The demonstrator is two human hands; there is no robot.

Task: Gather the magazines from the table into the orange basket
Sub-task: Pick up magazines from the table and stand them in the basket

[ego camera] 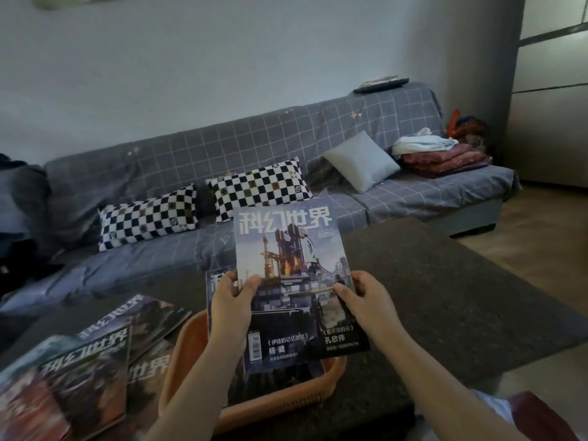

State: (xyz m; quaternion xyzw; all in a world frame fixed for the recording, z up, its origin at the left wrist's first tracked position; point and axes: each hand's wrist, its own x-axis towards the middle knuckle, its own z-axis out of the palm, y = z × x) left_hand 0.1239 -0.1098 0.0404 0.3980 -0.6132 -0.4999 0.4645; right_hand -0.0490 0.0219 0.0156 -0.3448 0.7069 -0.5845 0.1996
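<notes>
**Q:** So why is the magazine [291,281] being held with both hands right over the orange basket [331,381]? Seems like overkill for one thin issue.

**A:** Honestly I think it's about squaring it up. The left hand [230,300] pinches the left edge, thumb on the cover and fingers behind, and the right hand [366,300] does the same on the right edge. It's held upright at centre frame, cover facing the camera, bottom edge dipping into the basket. Floppy paper bends if you grab one side, so two hands keep it flat.

**Q:** Is there already something in the basket?

**A:** Looks like it. Another magazine cover [216,281] peeks out just behind the left hand, standing inside the basket. My guess is this one gets slotted in front of it.

**Q:** And the rest?

**A:** A loose pile of magazines [95,354] sits overlapping at lower left on the dark surface [445,281], just beside the basket. Handy reach for the left hand. I'd say the job is partway done, several issues to go.
</notes>
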